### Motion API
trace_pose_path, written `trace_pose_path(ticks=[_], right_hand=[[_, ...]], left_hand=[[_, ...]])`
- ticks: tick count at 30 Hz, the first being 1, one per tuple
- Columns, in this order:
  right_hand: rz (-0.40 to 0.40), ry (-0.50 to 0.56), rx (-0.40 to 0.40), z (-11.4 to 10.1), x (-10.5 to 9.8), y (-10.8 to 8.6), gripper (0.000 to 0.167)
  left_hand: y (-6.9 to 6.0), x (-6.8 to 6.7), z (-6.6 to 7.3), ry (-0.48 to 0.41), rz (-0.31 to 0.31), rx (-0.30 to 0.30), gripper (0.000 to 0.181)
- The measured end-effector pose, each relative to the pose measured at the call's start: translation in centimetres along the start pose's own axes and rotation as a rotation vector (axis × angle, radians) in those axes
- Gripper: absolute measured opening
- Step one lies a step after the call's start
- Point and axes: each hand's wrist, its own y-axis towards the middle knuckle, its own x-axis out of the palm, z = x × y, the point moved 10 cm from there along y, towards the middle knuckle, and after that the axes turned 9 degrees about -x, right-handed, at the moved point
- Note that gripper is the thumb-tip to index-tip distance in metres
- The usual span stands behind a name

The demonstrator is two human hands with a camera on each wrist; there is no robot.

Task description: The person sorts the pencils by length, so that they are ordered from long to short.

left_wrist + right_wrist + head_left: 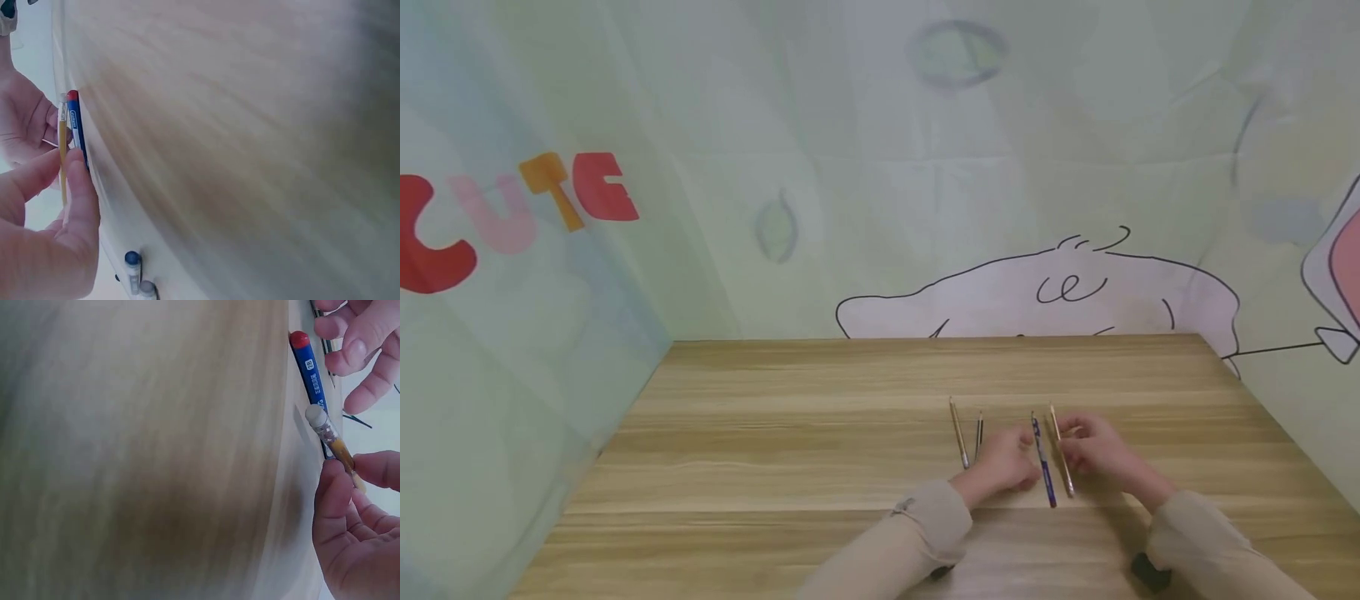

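Yellow pencil (338, 449) in right hand (1097, 450)

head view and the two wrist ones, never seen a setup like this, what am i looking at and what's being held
There is no robot here: a person works bare-handed at a wooden table. The head picture is from a camera worn on the head, looking down. The other two are from a camera on each wrist, so the table looks tilted there. The right hand pinches a yellow pencil. The left hand is beside a blue pencil and appears to hold nothing. The blue one lies on the table, as do a dark pencil, partly hidden by the left hand, and a gold-coloured pencil.
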Motion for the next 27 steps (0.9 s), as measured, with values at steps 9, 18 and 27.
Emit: trace_pose_path(ticks=[9,18,27], right_hand=[[0.010,-0.054,0.031,0.2,0.3,-0.2,0.032],[0.048,-0.079,0.026,0.4,0.8,0.1,0.031],[0.073,-0.172,0.034,-0.2,1.0,-0.1,0.027]], left_hand=[[0.1,-0.4,0.5,0.071,0.030,0.056,0.041],[1.1,0.0,1.0,0.139,0.100,0.096,0.036],[1.3,0.2,1.6,0.316,0.194,0.129,0.036]])
